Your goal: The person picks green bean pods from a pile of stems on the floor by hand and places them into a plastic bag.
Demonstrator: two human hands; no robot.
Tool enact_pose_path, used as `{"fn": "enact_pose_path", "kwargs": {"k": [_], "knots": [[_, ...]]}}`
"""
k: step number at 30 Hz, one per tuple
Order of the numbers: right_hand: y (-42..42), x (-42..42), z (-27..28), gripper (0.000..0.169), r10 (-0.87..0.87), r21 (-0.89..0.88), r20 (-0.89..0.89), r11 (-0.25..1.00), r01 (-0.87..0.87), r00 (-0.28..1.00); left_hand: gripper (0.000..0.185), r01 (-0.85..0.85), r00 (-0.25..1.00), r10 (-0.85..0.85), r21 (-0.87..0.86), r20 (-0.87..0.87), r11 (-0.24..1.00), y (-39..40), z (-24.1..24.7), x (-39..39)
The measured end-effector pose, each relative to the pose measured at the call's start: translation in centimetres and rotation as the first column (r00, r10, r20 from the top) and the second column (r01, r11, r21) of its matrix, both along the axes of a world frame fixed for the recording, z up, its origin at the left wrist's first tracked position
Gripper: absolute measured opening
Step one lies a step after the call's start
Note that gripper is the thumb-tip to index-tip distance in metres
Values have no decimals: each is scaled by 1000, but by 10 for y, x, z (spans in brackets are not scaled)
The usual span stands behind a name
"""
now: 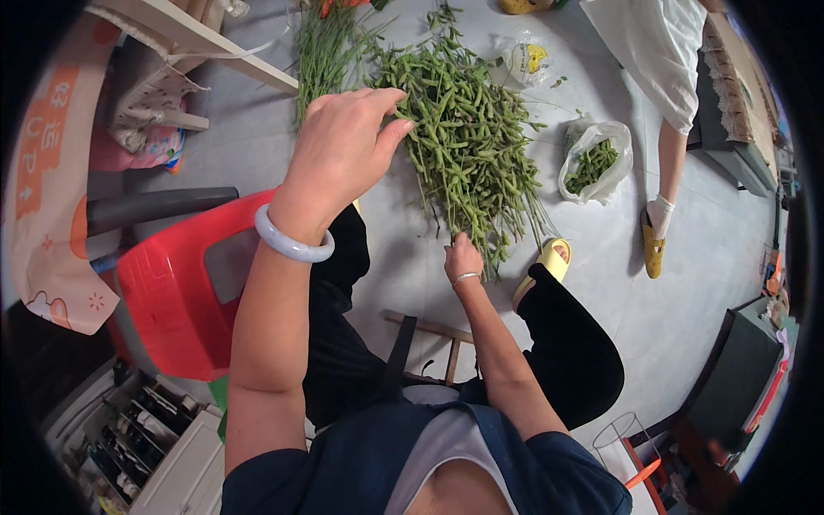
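Observation:
A heap of green soybean plants [463, 135], thick with pods, lies on the grey floor before me. My right hand [463, 259] is closed around soybean stems at the near end of the heap. Above the heap's left edge is my raised left hand [347, 145], a pale bangle [293, 238] on its wrist. A gap shows between its thumb and forefinger, with nothing seen in it; the other fingers are partly hidden. To the right of the heap stands a white plastic bag [602, 164] with loose green pods [592, 168] inside.
Long thin green stalks [325, 61] lie left of the heap. A clear plastic bag with yellow print [529, 59] is behind it. Another person's leg [669, 161] stands at right. A red plastic stool [174, 283] is at my left, and my yellow slipper [547, 261] is near the stems.

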State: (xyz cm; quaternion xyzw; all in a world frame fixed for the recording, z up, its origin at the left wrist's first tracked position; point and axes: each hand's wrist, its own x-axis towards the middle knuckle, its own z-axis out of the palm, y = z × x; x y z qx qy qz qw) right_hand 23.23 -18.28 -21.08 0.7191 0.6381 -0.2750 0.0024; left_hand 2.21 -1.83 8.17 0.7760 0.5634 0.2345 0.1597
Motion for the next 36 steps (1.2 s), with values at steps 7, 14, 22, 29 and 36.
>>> {"fn": "enact_pose_path", "kwargs": {"k": [7,14,22,29,36], "knots": [[33,29,68,19,-14,10,-326,1000,18,945,30,4,1000,-4,13,17,1000,1,3,3],[70,76,244,25,-645,-648,-750,761,33,145,26,-74,992,77,-31,102,997,-1,16,15],[29,118,346,26,-605,-603,-796,796,-58,-14,22,-13,989,68,-389,130,921,0,3,21],[29,119,354,28,-461,-462,-887,886,-47,35,24,562,805,-122,-681,581,469,-23,-2,62],[62,92,320,23,-165,-187,-910,982,-22,379,45,862,422,-12,-397,907,315,-32,1,82]]}}
